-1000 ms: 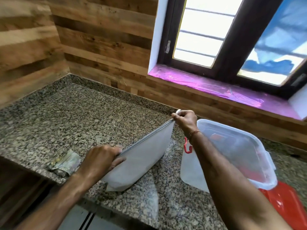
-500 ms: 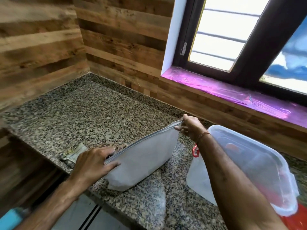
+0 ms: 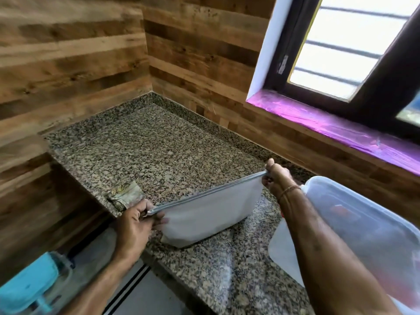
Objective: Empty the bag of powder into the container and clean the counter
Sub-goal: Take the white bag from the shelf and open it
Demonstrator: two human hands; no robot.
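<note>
- The left hand [image 3: 136, 223] pinches the near-left end of the flat white zip-top bag [image 3: 211, 212]. The right hand [image 3: 275, 178] pinches its far-right corner, pulling the top edge taut.
- The bag stands on the speckled granite tabletop [image 3: 147, 144], close to its near edge. A sharp tug could burst the seal and throw powder over the stone or off the edge.
- The clear plastic container [image 3: 363, 223] sits just right, behind the right forearm, which could knock it.
</note>
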